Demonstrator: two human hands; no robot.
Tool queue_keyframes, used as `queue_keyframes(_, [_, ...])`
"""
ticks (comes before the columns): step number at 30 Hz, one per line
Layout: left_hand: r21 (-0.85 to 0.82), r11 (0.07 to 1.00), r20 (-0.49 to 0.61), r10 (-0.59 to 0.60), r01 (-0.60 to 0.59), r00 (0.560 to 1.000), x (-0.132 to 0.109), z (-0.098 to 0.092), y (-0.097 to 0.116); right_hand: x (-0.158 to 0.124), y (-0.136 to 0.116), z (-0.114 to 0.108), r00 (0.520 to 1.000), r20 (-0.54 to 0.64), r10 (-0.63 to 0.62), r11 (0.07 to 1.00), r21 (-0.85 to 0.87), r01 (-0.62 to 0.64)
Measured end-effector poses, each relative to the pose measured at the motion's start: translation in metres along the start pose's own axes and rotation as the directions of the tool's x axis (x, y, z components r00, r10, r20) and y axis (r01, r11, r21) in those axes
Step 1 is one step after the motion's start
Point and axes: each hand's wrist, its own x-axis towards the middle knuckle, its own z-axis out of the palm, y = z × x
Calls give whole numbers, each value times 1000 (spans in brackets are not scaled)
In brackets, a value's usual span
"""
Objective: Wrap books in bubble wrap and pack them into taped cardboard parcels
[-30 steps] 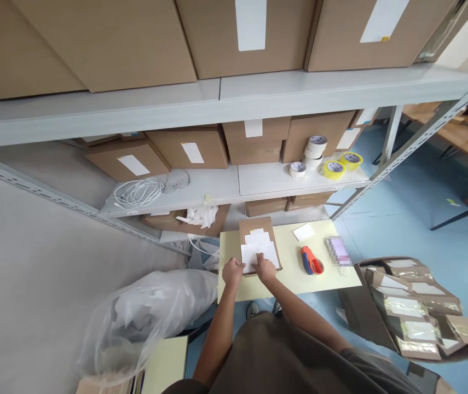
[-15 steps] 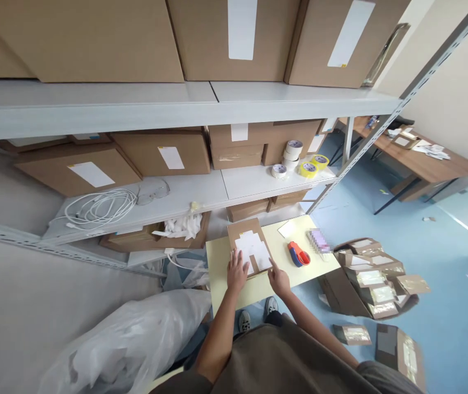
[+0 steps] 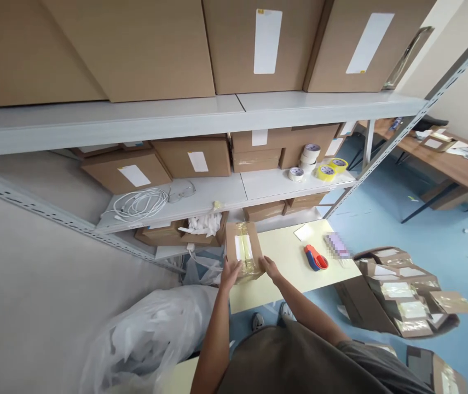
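Note:
A small cardboard box is held between my two hands above the left part of the pale yellow table. Clear yellowish tape runs down its face, over a white label. My left hand grips the box's near left corner, thumb on the face. On the near right edge my right hand is closed round the side. To the right on the table lie a red and blue tape dispenser, a white paper and a blurred purple item.
Metal shelving with large cartons stands ahead; tape rolls and a coiled white cable sit on its middle shelf. A big plastic bag is at lower left. Right, a carton of taped boxes stands on the floor.
The box has been turned so a taped face shows instead of the white-papered one. Both hands now grip its sides, and it has come up off the table. My view has shifted left.

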Motion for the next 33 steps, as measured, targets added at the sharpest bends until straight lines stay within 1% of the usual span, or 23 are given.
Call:
queue_keyframes(1, [-13, 1000, 6, -7, 7, 1000, -3, 2, 2, -3, -4, 8, 999, 28, -37, 999, 26, 36])
queue_keyframes(3, [-19, 1000, 1, 8, -8, 1000, -6, 5, 2, -9, -11, 16, 994, 22, -109, 994, 35, 108])
queue_keyframes(4, [-14, 1000, -3, 20, -20, 1000, -7, 6, 1, -12, -14, 15, 991, 1, -131, 991, 24, 131])
queue_keyframes(6, [1, 999, 9, 48, -48, 999, -6, 8, 2, -18, -19, 6, 988, -38, -149, 989, 0, 149])
queue_keyframes(8, [19, 996, 41, 84, -85, 996, -1, 14, 7, -26, -22, -9, 985, -84, -149, 989, -4, 150])
queue_keyframes(10, [14, 993, 79, 118, -120, 990, 6, 26, 18, -34, -26, -30, 979, -141, -148, 988, 20, 153])
queue_keyframes(12, [-15, 990, 135, 144, -143, 980, 13, 46, 35, -42, -29, -56, 966, -208, -155, 984, 49, 169])
queue_keyframes(14, [-59, 983, 223, 181, -172, 958, 18, 71, 58, -51, -31, -86, 948, -275, -161, 980, 70, 187])
queue_keyframes(17, [-95, 970, 357, 243, -224, 902, 17, 116, 97, -68, -27, -135, 913, -380, -149, 973, 106, 203])
queue_keyframes(19, [-102, 960, 437, 280, -262, 855, 12, 149, 124, -81, -19, -168, 878, -462, -124, 969, 135, 208])
queue_keyframes(22, [-125, 944, 546, 324, -307, 773, -5, 204, 162, -104, -1, -214, 803, -591, -80, 963, 162, 215])
queue_keyframes(24, [-136, 938, 613, 332, -318, 717, -22, 245, 183, -122, 17, -246, 746, -665, -47, 961, 173, 215])
queue_keyframes(26, [-154, 934, 680, 336, -321, 652, -45, 289, 201, -143, 37, -278, 678, -735, -17, 959, 179, 218])
queue_keyframes(28, [-191, 928, 745, 349, -319, 569, -74, 335, 214, -166, 61, -313, 606, -796, 4, 956, 181, 231])
queue_keyframes(30, [-221, 925, 795, 354, -307, 493, -106, 383, 223, -191, 88, -348, 536, -844, 30, 954, 184, 238])
queue_keyframes(33, [-225, 930, 848, 334, -292, 411, -160, 459, 228, -232, 133, -402, 439, -893, 103, 947, 223, 231])
